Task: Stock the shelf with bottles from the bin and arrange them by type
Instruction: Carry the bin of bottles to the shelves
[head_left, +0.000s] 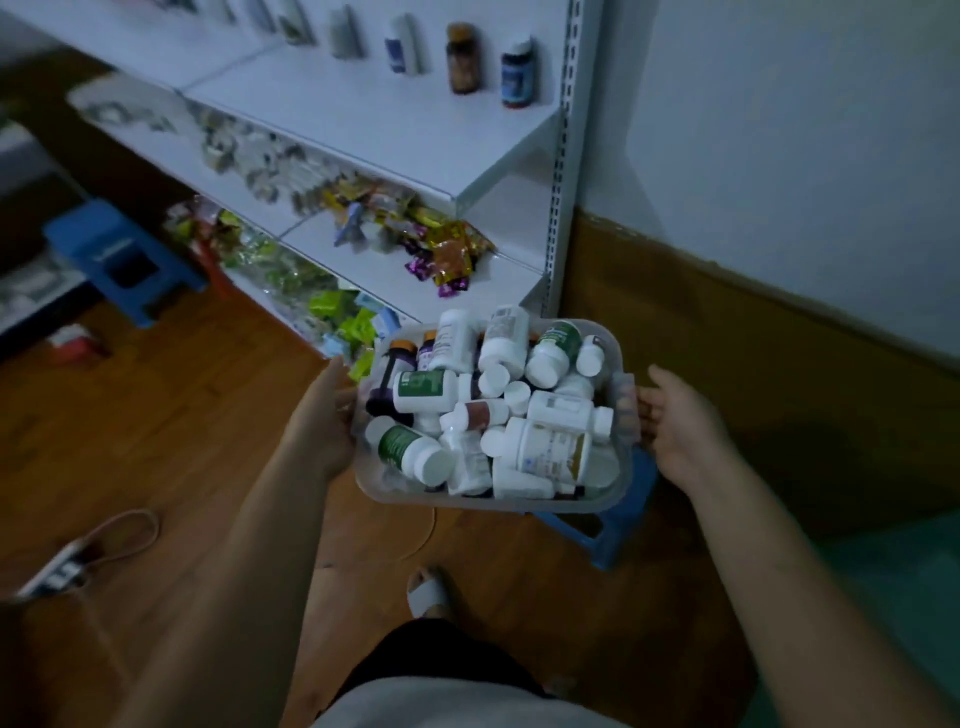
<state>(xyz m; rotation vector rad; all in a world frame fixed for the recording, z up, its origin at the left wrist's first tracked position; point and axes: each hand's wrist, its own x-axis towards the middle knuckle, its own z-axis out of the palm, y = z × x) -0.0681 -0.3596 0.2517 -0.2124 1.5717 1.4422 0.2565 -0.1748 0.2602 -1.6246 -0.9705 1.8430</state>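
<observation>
A clear plastic bin (519, 505) is heaped with pill bottles, mostly white ones with white caps, some green-labelled (402, 444), and a few dark purple ones (387, 382). My left hand (322, 415) presses against the bin's left rim. At the right handle, my right hand (680, 421) has its fingers curled on the handle. The white metal shelf (363, 119) rises ahead to the left. On its top board stand several bottles in a row, among them an amber one (462, 60) and a blue-labelled one (517, 73).
A blue stool (618, 525) sits under the bin's right corner, and another blue stool (119, 254) stands at the left. The lower shelf boards hold shiny snack packets (447, 249). A power strip with a cable (57, 571) lies on the wooden floor. My slippered foot (428, 590) is below the bin.
</observation>
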